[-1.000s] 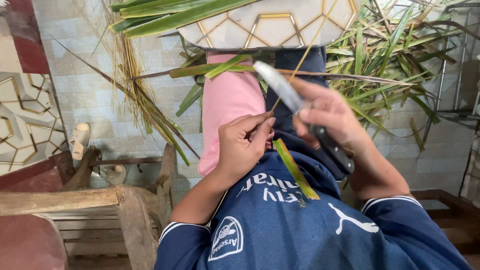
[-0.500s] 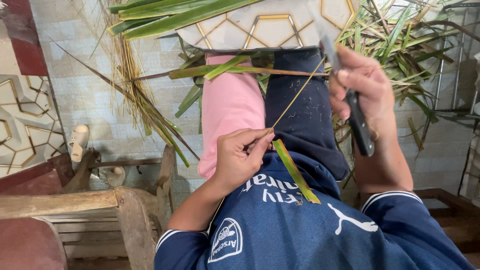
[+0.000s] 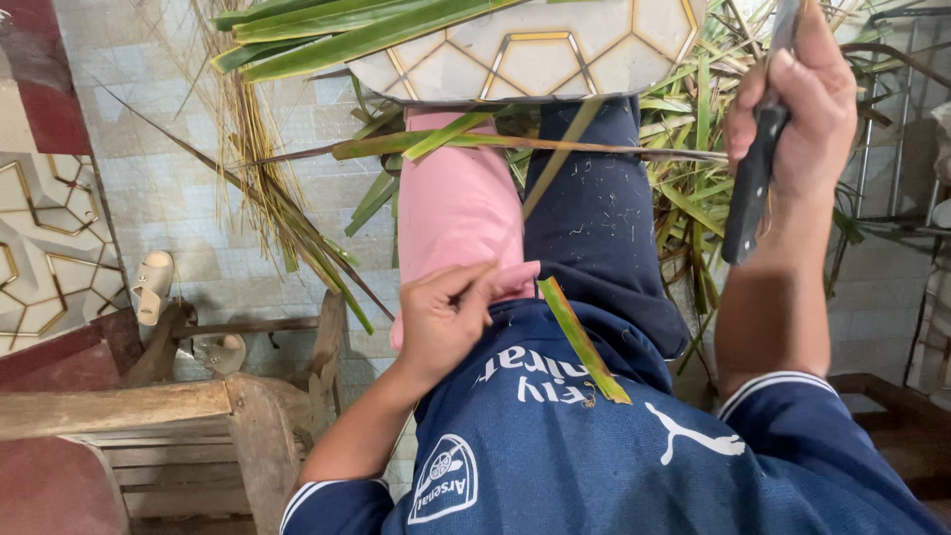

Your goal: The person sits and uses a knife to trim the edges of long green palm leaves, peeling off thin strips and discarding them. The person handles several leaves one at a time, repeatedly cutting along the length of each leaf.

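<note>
Since the earlier frames the right hand (image 3: pixel 792 109) has swung up and out to the right, carrying the knife (image 3: pixel 750 188) away from the lap; only its black handle now shows, hanging below the fist, while the blade runs out of the top edge. The fingers are wrapped tight round the handle.

The left hand (image 3: pixel 446 317) stays low over the lap, thumb and fingertips pinched on the near end of a thin palm-leaf midrib (image 3: pixel 560 159), which runs up and away as a slim pale strip toward the hexagon-patterned floor tiles (image 3: pixel 535 59). Just beside that hand, a short green leaf strip (image 3: pixel 584 342) lies slanted on the dark blue jersey (image 3: pixel 594 446), touching it. The hand rests against a pink cloth (image 3: pixel 456 208) covering one thigh; the other leg is in dark blue trousers (image 3: pixel 604 218) flecked with small shavings.

A heap of green palm leaves (image 3: pixel 693 149) lies beyond the knees, and a bundle of drier fronds (image 3: pixel 267 188) trails to the left. A worn wooden bench (image 3: pixel 149 406) stands at the lower left.
</note>
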